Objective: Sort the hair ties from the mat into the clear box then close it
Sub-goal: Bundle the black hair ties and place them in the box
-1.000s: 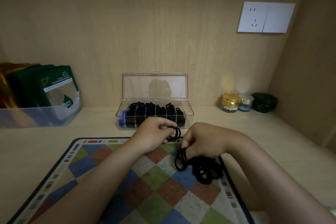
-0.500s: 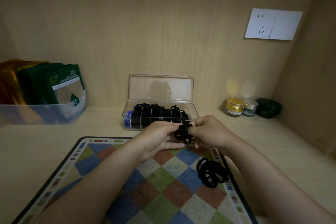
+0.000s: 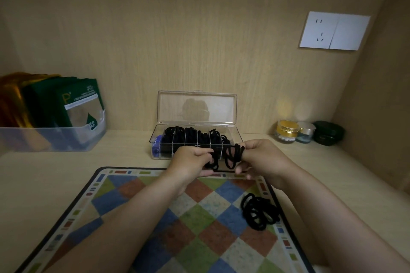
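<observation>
Hair ties are in three places: a black pile (image 3: 258, 211) lies on the checked mat (image 3: 155, 217) near its 3 o'clock edge, many fill the clear box (image 3: 164, 154) at 12 o'clock from the mat, its lid (image 3: 197, 99) standing upright, and the others are in the hands. The left hand (image 3: 190, 159) has its fingers curled round one bundle (image 3: 211, 162). The right hand (image 3: 264, 157) pinches several loops (image 3: 234, 156). Both hands hover just before the box front. I judge that the step is to separate the ties before dropping them in. It is better to pull the loops apart slowly, then lower each group into the compartment at the 3 o'clock end, which seems less full, so nothing hangs over the rim and blocks the lid.
</observation>
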